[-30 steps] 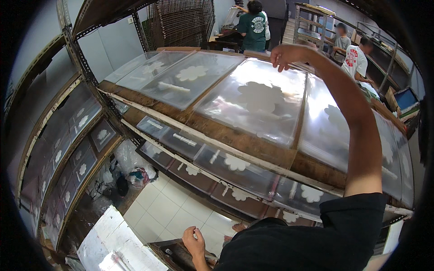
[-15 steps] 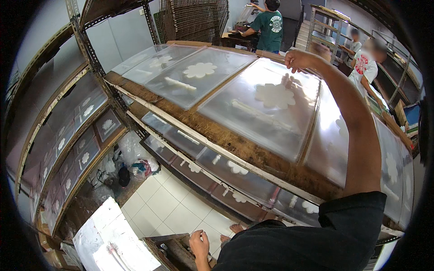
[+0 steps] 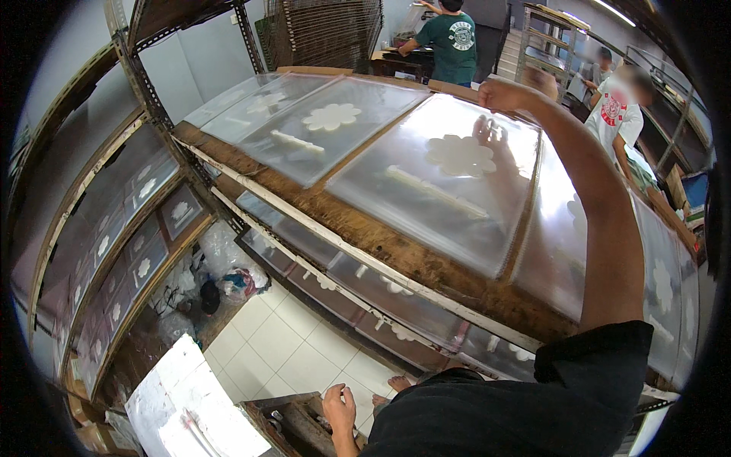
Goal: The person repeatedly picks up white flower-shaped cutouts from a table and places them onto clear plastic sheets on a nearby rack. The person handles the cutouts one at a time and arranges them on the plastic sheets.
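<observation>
At six o'clock, my left grip (image 3: 339, 410) hangs loosely curled and partly open, holding nothing that shows, just beside a worn wooden stand (image 3: 304, 423). Between seven and eight o'clock lies a stained white board (image 3: 194, 396); the white-tiled floor (image 3: 285, 346) is at seven.

At two o'clock, a clear plastic sheet (image 3: 430, 212) lies on a brown wooden rack shelf (image 3: 365, 221), with a pale flower-shaped piece (image 3: 461, 154) and a pale strip (image 3: 435, 192) showing on or through it; I cannot tell which. My right grip (image 3: 504, 95) is over its far edge, between one and two o'clock, fingers bent down; I cannot tell whether they pinch the sheet.

Toward twelve lies a neighbouring clear sheet (image 3: 358, 133). Farther off stand a co-worker in a green shirt (image 3: 445, 42) near one o'clock and another in a white shirt (image 3: 617, 118) at two.
</observation>
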A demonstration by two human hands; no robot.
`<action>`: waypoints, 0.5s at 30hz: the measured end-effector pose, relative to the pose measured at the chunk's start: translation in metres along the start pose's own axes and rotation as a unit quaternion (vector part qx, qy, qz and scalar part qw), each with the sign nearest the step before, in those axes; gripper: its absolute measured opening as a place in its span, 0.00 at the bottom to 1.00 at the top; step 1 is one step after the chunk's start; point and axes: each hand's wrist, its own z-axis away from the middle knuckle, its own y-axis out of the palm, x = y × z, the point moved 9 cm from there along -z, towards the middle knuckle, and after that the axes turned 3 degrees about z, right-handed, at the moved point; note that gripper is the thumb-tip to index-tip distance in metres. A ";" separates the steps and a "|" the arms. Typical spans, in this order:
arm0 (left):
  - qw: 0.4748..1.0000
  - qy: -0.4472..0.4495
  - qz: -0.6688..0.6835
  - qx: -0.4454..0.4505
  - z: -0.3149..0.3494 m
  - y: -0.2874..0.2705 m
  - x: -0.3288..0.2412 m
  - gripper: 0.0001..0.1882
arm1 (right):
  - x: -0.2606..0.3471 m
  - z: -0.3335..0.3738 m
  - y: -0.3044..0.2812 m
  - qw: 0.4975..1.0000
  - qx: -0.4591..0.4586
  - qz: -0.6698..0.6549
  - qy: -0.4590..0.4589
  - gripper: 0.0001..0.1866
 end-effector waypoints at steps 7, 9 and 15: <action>1.000 0.018 0.009 0.007 0.001 0.002 -0.003 0.09 | 0.041 0.013 -0.045 0.965 -0.152 0.174 -0.120 0.06; 1.000 0.016 0.007 0.005 0.002 0.003 0.001 0.09 | 0.072 0.014 -0.053 0.960 -0.163 0.167 -0.158 0.06; 0.998 0.051 0.036 0.021 -0.001 0.011 -0.007 0.09 | 0.273 0.054 -0.061 0.859 -0.224 0.111 -0.448 0.10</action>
